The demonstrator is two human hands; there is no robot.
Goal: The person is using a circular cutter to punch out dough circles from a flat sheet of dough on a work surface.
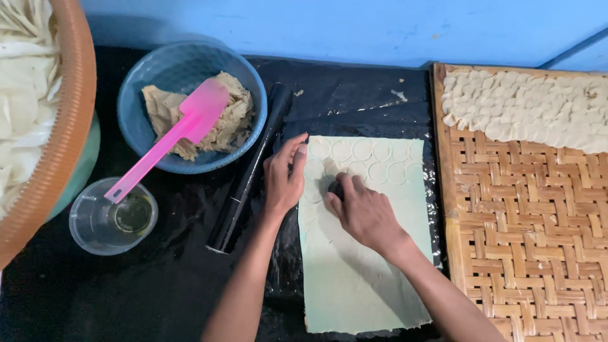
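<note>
The right hand point(366, 214) presses a small dark cutter point(335, 189), fingers closed over it, into the pale dough sheet point(361, 278) on the black table point(126, 291). The left hand point(283, 177) lies open at the sheet's left edge, beside a black rolling pin point(250, 171).

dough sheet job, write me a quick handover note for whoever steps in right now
Left hand flat on the left edge of the dough sheet, steadying it. Right hand presses a small dark round cutter into the sheet.
Done: two rows of circles cut along the top; finished discs lie on the woven tray.
Left: the lower sheet is uncut.
Black rolling pin lies left of the sheet.
</note>
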